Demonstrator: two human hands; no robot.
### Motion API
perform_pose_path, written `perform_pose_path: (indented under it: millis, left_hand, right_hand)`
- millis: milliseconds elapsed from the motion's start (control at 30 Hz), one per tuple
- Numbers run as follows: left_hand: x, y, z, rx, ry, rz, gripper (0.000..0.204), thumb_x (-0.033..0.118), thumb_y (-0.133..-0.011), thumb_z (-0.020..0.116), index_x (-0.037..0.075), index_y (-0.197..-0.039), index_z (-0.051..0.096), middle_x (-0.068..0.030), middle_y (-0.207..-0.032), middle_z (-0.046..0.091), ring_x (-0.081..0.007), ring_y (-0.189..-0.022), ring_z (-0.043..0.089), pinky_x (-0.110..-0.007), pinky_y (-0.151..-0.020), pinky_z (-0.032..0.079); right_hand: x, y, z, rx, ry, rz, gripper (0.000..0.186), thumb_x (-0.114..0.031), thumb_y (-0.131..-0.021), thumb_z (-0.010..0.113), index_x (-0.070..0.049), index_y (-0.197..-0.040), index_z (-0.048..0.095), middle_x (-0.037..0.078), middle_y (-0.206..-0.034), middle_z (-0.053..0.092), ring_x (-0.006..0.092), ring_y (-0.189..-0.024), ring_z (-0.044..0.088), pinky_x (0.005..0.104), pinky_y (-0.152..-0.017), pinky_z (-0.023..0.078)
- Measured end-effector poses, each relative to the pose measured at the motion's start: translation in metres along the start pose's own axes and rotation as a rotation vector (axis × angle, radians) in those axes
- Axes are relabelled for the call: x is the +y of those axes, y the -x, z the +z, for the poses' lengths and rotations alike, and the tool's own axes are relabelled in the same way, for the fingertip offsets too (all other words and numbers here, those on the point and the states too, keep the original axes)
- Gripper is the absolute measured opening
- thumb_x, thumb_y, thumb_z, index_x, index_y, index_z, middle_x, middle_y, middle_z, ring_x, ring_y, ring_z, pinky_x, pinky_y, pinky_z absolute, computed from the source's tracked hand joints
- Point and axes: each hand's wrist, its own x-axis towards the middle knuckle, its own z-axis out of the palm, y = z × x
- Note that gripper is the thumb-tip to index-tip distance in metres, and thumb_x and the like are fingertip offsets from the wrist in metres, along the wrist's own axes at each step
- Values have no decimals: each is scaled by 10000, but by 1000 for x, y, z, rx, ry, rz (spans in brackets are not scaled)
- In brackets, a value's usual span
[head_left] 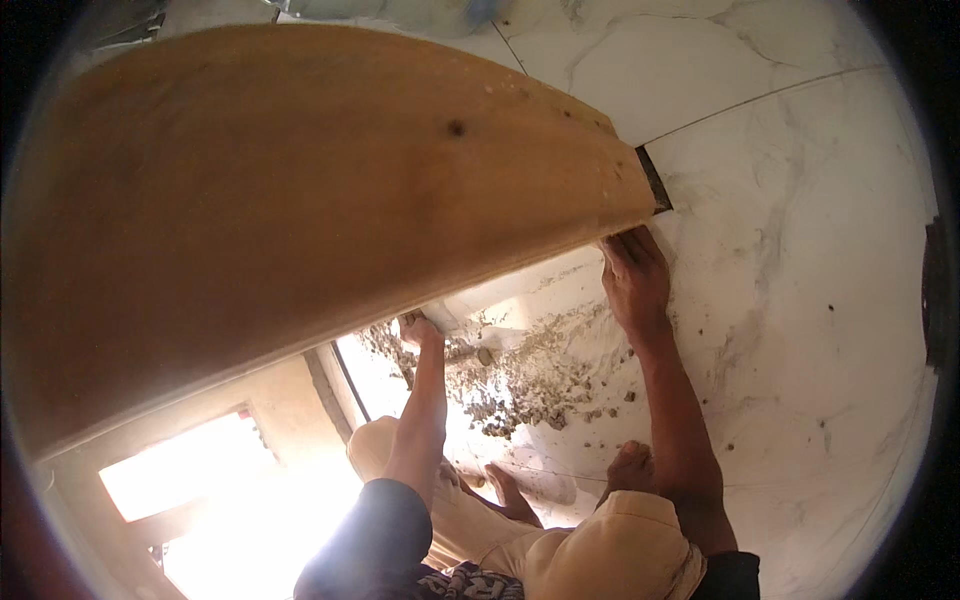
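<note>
A large wooden panel (330, 190) rises above the tiled floor (780, 300), its narrow end beside a dark strip (655, 180) near a tile joint. The right hand (638, 275) meets the panel's long near edge close to that end; its fingertips are hidden, so whether it grips is unclear. The left hand (418, 330) looks curled farther along that edge, its hold also unreadable. The panel seems upright but not yet left alone, and loose grit (510, 405) lies uncleared. Its support is hidden, its left end fades into the rim, and glare swallows the opening (250, 530).
</note>
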Motion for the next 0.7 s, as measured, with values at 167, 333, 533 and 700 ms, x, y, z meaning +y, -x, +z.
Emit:
perform_pose_path:
  millis: [167, 333, 533, 700]
  left_hand:
    - [3, -15, -25, -19, -169, 55, 621, -211, -879, 392, 3, -1463, 389, -132, -1402, 518, -218, -1253, 523, -293, -1051, 446]
    - [3, -21, -36, -166, -282, 106, 563, -89, -904, 546, 46, -1437, 428, -86, -1413, 517, -188, -1203, 532, -314, -974, 462]
    - [-6, -24, -61, -234, -514, 207, 779, -49, -861, 654, 42, -1520, 250, -139, -1525, 357, -244, -1292, 456, -361, -1014, 443]
    - [19, 22, -27, -210, -519, 65, 939, 22, -797, 755, -3, -1535, 174, -211, -1560, 286, -345, -1384, 387, -394, -1112, 366]
  right_hand:
    - [-6, 2, 9, 58, -21, -1, 379, 61, -724, 668, -39, -1089, 652, 148, -1048, 667, 339, -1016, 614, 434, -889, 519]
    - [-10, -7, 10, 157, -25, -39, 148, 13, -766, 710, -8, -906, 667, 130, -915, 680, 317, -861, 645, 400, -761, 526]
    - [-15, -8, 12, 86, 2, -72, 151, -15, -764, 732, -31, -903, 675, 118, -838, 640, 290, -792, 617, 353, -707, 497]
    - [-15, -11, 3, 112, 31, -111, 88, -59, -754, 749, -34, -807, 683, 106, -803, 640, 289, -759, 616, 364, -712, 496]
